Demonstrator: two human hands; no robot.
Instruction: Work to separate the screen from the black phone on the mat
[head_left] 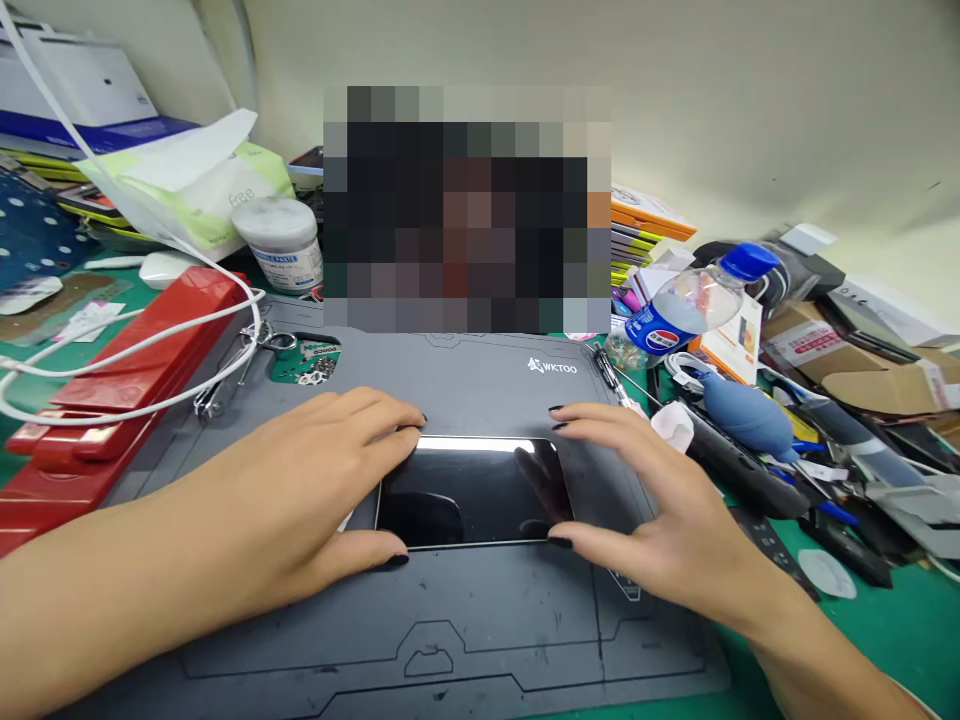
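A black-screened smartphone (472,500) lies sideways on the grey work mat (480,610), its glossy face up with reflections on it. My left hand (330,480) is around the phone's left end, fingertips at the upper left corner and thumb along the lower edge. At the other end, my right hand (652,500) is spread, with its thumb at the lower right corner and its fingers just beyond the far edge. Whether those right fingertips touch the phone is hard to make out.
On the left are a red tool (142,370), a looped white cable (259,300), a metal clamp (247,365) and a white jar (279,245). To the right are a Pepsi bottle (686,305), a blue air blower (750,412) and scattered tools. A blurred area hides the back.
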